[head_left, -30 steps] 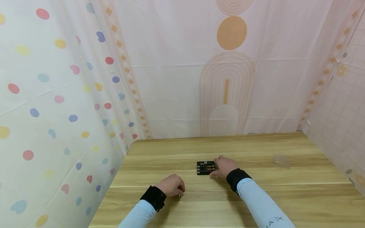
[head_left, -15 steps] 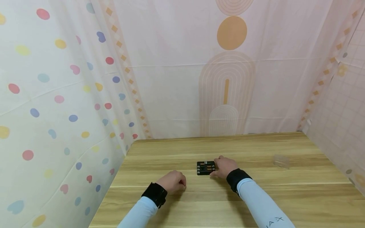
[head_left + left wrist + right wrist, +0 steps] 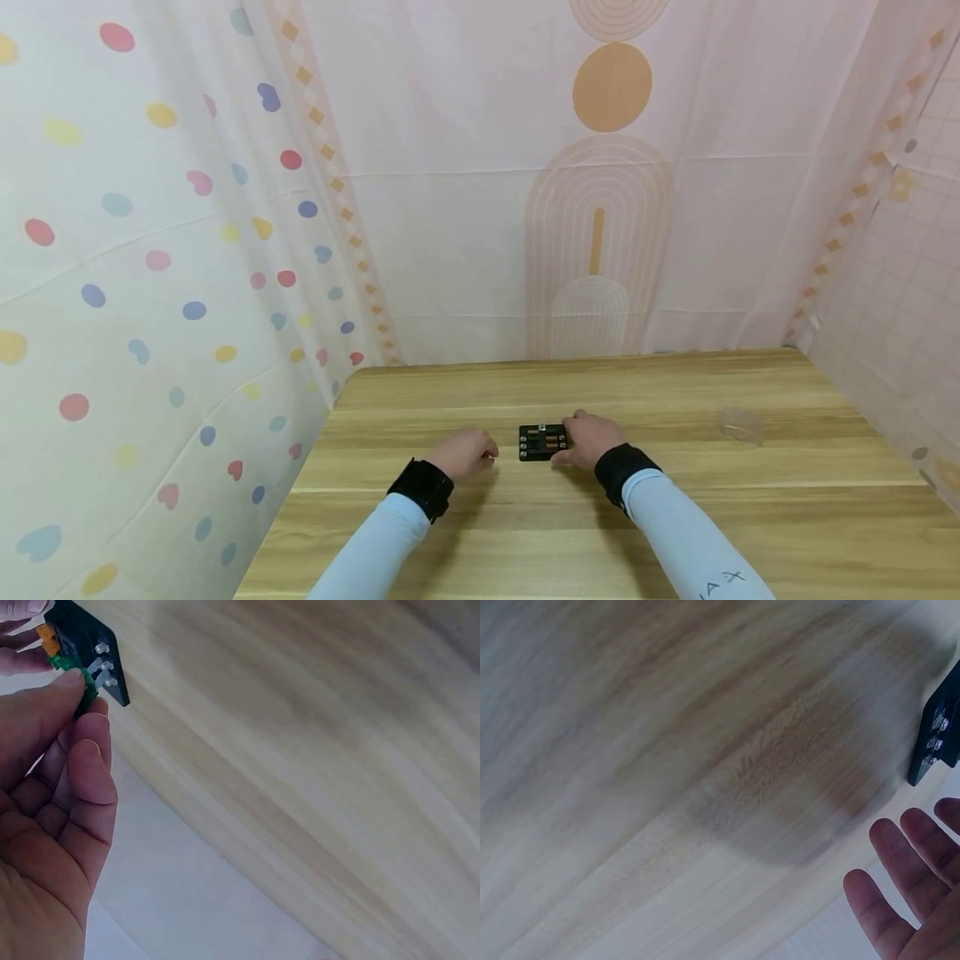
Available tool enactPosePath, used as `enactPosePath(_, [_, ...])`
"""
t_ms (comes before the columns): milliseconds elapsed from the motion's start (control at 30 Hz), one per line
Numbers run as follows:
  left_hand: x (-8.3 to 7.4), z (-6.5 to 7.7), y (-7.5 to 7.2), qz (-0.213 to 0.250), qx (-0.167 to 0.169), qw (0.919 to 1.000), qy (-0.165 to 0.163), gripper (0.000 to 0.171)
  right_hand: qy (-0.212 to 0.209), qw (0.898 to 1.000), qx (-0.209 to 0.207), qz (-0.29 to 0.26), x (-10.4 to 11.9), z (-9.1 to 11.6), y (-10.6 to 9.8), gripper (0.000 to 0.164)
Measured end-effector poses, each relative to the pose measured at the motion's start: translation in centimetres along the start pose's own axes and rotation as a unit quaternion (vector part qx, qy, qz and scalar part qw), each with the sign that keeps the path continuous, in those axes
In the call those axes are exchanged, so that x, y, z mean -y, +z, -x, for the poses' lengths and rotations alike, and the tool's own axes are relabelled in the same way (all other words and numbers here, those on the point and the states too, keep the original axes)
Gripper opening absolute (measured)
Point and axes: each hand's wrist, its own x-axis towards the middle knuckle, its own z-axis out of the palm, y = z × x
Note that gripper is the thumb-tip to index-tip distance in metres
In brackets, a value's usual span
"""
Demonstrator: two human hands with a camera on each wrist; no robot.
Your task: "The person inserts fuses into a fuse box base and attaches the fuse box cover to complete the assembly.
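Note:
A black fuse box (image 3: pixel 542 443) lies flat on the table, with orange fuses and metal screw terminals showing. My right hand (image 3: pixel 592 440) grips its right end, thumb at the near edge and fingers at the far edge. To the left of the box, my left hand (image 3: pixel 462 452) is close by, with a small gap between them in the head view. In the left wrist view, thumb and forefinger pinch a green blade fuse (image 3: pixel 96 673), its two metal prongs sticking out. The right wrist view catches only one end of the fuse box (image 3: pixel 932 735), near spread fingers (image 3: pixel 900 859).
A small clear plastic piece (image 3: pixel 742 425) lies on the wooden table (image 3: pixel 637 387) to the right. Patterned curtains (image 3: pixel 450 250) hang behind the table and along its left side.
My left hand has moved forward and slightly right, closer to the fuse box, with the fuse in its fingers. The right hand and the box have stayed in place.

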Motion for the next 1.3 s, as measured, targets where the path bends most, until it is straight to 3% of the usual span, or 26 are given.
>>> enactPosePath(467, [-0.2, -3.0, -1.5, -0.015, -0.017, 0.9997, 0.001, 0.005, -0.001, 1.000, 0.004, -0.003, 0.6, -0.2, -0.1, 0.069])
enactPosePath(700, [-1.3, -4.1, -2.3, -0.022, -0.025, 0.9994, -0.005, 0.006, -0.001, 1.000, 0.008, -0.002, 1.0, -0.4, 0.0, 0.068])
enactPosePath(967, [-1.3, -5.4, -2.0, -0.029, -0.033, 0.9989, -0.018, 0.005, -0.010, 1.000, 0.006, 0.008, 1.1, -0.6, 0.3, 0.063])
enactPosePath(1300, [-2.8, -6.2, -2.5, -0.073, -0.053, 0.9958, -0.013, 0.005, -0.020, 1.000, 0.004, 0.006, 1.3, -0.7, 0.4, 0.057])
